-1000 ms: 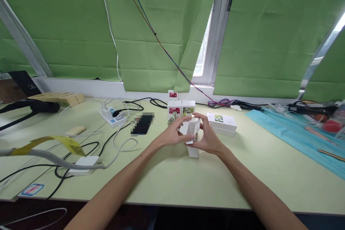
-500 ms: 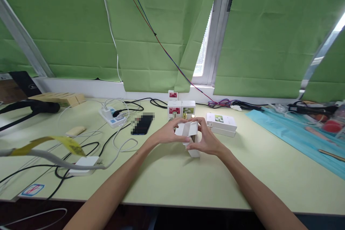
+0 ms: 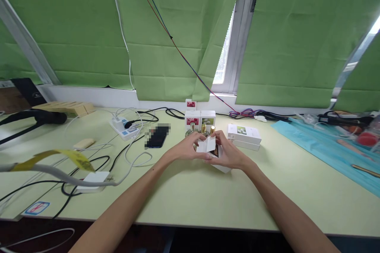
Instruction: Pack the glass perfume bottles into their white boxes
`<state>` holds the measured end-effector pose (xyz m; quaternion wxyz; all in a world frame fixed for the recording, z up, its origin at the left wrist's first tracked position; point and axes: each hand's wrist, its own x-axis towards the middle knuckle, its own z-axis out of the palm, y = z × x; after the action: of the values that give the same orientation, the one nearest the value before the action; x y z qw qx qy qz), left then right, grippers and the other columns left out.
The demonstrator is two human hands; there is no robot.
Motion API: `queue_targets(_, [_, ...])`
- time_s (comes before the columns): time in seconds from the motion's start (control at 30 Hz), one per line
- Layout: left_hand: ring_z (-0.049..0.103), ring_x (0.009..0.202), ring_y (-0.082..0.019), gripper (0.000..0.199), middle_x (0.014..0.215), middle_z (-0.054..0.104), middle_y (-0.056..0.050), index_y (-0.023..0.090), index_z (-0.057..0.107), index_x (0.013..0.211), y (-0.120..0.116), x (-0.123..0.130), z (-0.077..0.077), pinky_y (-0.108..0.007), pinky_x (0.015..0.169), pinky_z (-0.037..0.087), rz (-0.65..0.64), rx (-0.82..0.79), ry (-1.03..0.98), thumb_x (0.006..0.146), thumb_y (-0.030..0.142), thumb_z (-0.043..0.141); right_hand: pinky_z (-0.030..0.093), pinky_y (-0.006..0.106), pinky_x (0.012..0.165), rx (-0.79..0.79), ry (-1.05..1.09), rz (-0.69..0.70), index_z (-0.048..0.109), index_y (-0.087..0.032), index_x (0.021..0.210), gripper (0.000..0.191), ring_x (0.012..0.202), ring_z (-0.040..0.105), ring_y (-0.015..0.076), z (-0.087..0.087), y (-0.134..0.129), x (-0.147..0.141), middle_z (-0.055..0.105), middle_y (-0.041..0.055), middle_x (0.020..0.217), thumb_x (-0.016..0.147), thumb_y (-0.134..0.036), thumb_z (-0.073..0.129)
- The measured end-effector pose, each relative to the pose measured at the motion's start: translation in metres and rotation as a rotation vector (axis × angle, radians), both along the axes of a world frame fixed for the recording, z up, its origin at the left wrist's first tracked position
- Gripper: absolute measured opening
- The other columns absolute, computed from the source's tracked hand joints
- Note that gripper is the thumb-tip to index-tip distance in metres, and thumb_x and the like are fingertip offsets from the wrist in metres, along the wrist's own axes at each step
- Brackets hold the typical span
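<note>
Between my two hands is a small white carton (image 3: 223, 168) with its flaps raised, tilted over the table. My left hand (image 3: 190, 147) grips its left side and a flap, fingers curled. From the right, my right hand (image 3: 228, 153) holds the carton, its fingers at the opening. A dark brown patch shows inside the opening; I cannot make out what it is. Just behind my fingers stand glass bottles with a silver cap (image 3: 192, 127) and gold caps (image 3: 203, 128), their lower parts partly hidden. White boxes with pink flower pictures (image 3: 192, 121) stand behind them.
Two stacked white boxes (image 3: 245, 136) lie to the right. A phone (image 3: 157, 137), a power strip (image 3: 123, 129) and tangled cables are on the left. A blue sheet (image 3: 323, 148) covers the right side. The table's front edge (image 3: 208, 227) runs below my arms.
The carton has tipped, its bottom end swinging to the right. My fingers have shifted on the flaps, and the bottle caps behind show more.
</note>
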<state>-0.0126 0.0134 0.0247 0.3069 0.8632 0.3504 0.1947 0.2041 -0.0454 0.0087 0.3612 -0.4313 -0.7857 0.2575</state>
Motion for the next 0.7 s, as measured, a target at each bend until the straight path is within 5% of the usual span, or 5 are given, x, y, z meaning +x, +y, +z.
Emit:
queue_targets(0.2, [0.063,0.088,-0.019,0.054,0.12,0.059,-0.008,0.023,0.067,0.116,0.001,0.003,-0.002,-0.034,0.077,0.054,0.002,0.039,-0.004,0.079,0.062,0.066,0.044,0.032,0.073,-0.062,-0.097,0.004,0.037,-0.027,0.111,0.064,0.082,0.055,0.0188,0.003,0.003,0.011,0.058,-0.0012,0.091,0.071,-0.047,0.082])
queue_targets(0.37, [0.059,0.075,-0.016,0.044,0.113,0.063,-0.007,0.02,0.066,0.109,-0.001,0.01,-0.004,-0.035,0.077,0.052,0.144,0.275,-0.107,0.087,0.058,0.06,0.045,0.034,0.08,-0.131,-0.135,-0.007,0.038,-0.026,0.112,0.068,0.094,0.057,0.0218,0.01,0.004,0.024,0.058,0.0027,0.104,0.067,-0.048,0.085])
queue_targets(0.5, [0.062,0.079,-0.016,0.038,0.133,0.058,-0.009,0.024,0.057,0.13,-0.004,0.015,-0.007,-0.033,0.076,0.051,0.108,0.445,-0.073,0.097,0.04,0.049,0.044,0.032,0.072,-0.197,-0.208,-0.042,0.041,-0.025,0.11,0.067,0.084,0.055,0.0206,0.015,0.003,0.033,0.057,0.0012,0.094,0.064,-0.048,0.085])
queue_targets(0.7, [0.069,0.09,-0.021,0.054,0.16,0.037,-0.006,0.034,0.036,0.153,0.0,0.027,-0.013,-0.033,0.073,0.051,0.036,0.517,0.111,0.099,0.027,0.039,0.043,0.031,0.07,-0.228,-0.248,-0.053,0.044,-0.024,0.107,0.068,0.08,0.053,0.0201,0.015,0.005,0.04,0.056,-0.0009,0.087,0.061,-0.05,0.086])
